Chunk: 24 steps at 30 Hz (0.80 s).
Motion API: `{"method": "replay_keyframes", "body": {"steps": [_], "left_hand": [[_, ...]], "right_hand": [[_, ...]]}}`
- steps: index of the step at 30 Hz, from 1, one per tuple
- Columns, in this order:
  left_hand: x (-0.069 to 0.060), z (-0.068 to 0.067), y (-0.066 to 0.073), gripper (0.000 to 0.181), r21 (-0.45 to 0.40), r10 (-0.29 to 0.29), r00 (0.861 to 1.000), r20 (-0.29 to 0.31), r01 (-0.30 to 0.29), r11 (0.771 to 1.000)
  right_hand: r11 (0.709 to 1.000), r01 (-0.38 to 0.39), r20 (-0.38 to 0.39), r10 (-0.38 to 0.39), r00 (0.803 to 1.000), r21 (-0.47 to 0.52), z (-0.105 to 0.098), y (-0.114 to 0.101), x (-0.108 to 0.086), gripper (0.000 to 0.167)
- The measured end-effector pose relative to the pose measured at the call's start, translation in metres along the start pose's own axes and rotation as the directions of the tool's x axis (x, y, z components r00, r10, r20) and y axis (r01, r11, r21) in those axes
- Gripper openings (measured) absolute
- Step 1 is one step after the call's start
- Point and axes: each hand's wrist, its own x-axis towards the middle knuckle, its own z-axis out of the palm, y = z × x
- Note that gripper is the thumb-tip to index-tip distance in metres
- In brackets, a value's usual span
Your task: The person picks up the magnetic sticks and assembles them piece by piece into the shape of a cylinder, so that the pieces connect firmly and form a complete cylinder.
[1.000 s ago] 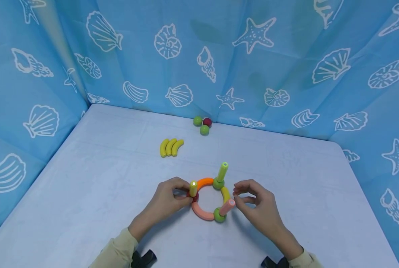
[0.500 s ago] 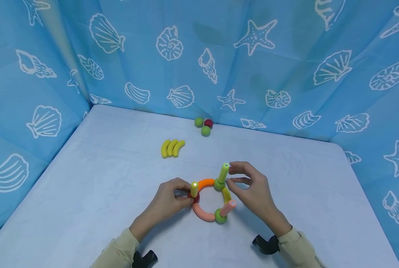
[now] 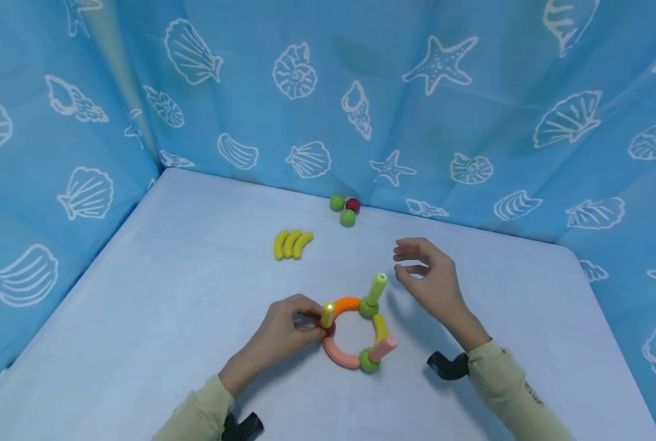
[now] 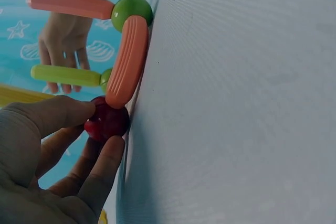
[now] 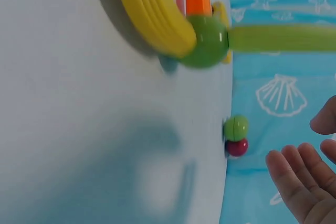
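Note:
My left hand (image 3: 283, 334) pinches a red ball (image 4: 107, 119) between thumb and fingers; a yellow stick (image 3: 328, 315) stands up from it. This ball belongs to a ring on the table, with an orange curved piece (image 3: 347, 304), a yellow curved piece (image 3: 380, 329), a pink curved piece (image 3: 341, 355) and two green balls. One green ball (image 3: 369, 307) carries an upright green stick (image 3: 377, 289); the other (image 3: 369, 361) carries a tilted pink stick (image 3: 383, 348). Up and to the right of the green stick, my right hand (image 3: 435, 285) hovers with bent fingers, apart from everything and holding nothing.
Three yellow curved pieces (image 3: 293, 245) lie side by side beyond the ring, to the left. At the table's back edge sit two green balls (image 3: 348, 217) and a red ball (image 3: 353, 205). A blue shell-patterned curtain (image 3: 316, 92) hangs behind the table (image 3: 195, 275).
My right hand has moved from beside the yellow curved piece, past the green stick, to farther back over the table. My left hand keeps its pinch on the red ball. The head view has shifted slightly.

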Motion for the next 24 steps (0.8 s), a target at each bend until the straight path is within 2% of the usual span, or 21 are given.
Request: {"method": "replay_keyframes", "body": {"steps": [8, 24], "left_hand": [[0.001, 0.002, 0.0, 0.023, -0.018, 0.007, 1.0, 0.015, -0.007, 1.0], [0.0, -0.002, 0.0, 0.023, -0.012, -0.01, 1.0, 0.013, 0.01, 1.0]], "right_hand": [[0.999, -0.032, -0.008, 0.032, 0.999, -0.029, 0.004, 0.008, 0.028, 0.037], [0.998, -0.045, 0.075, 0.048, 0.996, -0.042, 0.034, 0.017, 0.068, 0.036]]}}
